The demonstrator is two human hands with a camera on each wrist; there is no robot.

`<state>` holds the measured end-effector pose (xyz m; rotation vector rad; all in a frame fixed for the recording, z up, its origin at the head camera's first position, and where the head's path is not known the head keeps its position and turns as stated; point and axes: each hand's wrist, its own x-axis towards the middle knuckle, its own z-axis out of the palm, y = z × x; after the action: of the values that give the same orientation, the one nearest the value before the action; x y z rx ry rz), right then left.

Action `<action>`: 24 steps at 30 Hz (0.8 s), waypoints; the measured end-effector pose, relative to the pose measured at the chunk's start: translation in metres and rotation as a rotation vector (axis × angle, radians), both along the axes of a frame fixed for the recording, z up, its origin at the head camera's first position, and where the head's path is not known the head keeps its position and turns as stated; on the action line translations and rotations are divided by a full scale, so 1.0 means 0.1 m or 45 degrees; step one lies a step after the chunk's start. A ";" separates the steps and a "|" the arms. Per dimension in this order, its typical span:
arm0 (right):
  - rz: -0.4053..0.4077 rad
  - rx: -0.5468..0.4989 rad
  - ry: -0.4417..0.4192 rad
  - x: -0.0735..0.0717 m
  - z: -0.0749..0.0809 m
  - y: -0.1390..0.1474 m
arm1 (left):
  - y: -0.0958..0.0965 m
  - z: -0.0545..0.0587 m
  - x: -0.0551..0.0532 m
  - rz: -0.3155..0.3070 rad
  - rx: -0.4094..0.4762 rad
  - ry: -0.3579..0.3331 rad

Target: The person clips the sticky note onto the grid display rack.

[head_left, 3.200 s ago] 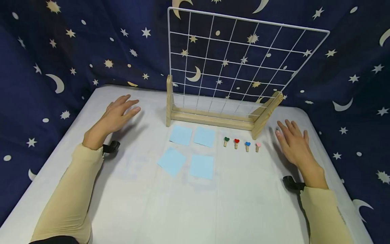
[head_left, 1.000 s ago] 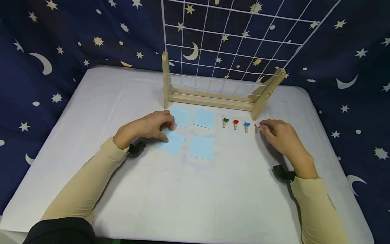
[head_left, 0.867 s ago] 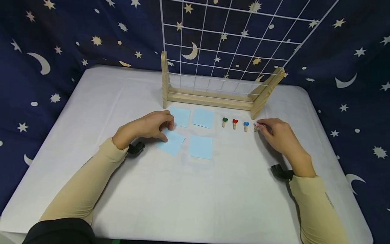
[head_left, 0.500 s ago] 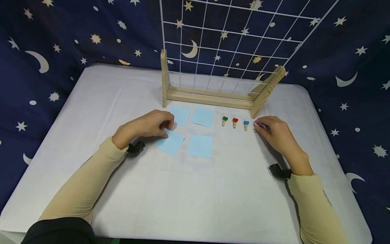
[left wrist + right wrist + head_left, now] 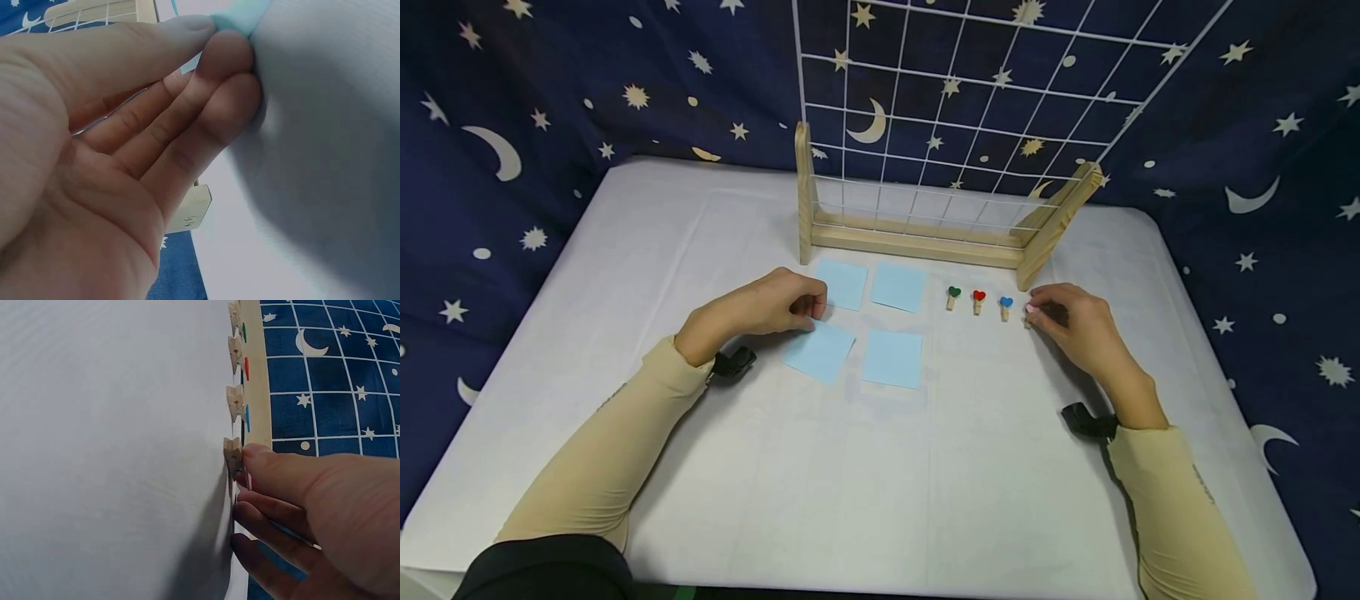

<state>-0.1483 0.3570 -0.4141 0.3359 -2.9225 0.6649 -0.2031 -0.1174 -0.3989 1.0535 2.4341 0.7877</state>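
If either grip is loosened, the blue sheet (image 5: 822, 353) pinched by the left hand (image 5: 760, 305) or pink peg (image 5: 232, 452) by the right hand (image 5: 1084, 330), both in front of the rack (image 5: 917, 241), could be dropped.

Four blue notes (image 5: 892, 359). One green clip (image 5: 953, 292), one red clip (image 5: 979, 295), one blue clip (image 5: 1006, 302), one pink clip (image 5: 232, 453): four in all. One rack (image 5: 917, 243), with two side posts (image 5: 804, 196). One left grip (image 5: 767, 304), one right grip (image 5: 1082, 329): two in all. Two sleeves (image 5: 591, 454), two black wrist devices (image 5: 1087, 422). One desk (image 5: 820, 492), one starry curtain (image 5: 685, 125).
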 end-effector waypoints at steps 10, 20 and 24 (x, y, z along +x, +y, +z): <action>-0.005 -0.144 -0.080 0.02 0.05 0.02 | -0.01 0.02 0.00 0.077 0.015 -0.101; -0.075 -0.356 0.051 0.04 0.13 -0.03 | -0.03 0.03 -0.03 0.142 0.192 -0.005; -0.049 -0.413 0.099 0.04 0.17 -0.11 | -0.04 0.03 -0.03 0.177 0.312 0.017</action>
<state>-0.1442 0.3458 -0.3970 0.2617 -2.6793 1.0729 -0.2065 -0.1214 -0.3960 0.9831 2.4890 1.1519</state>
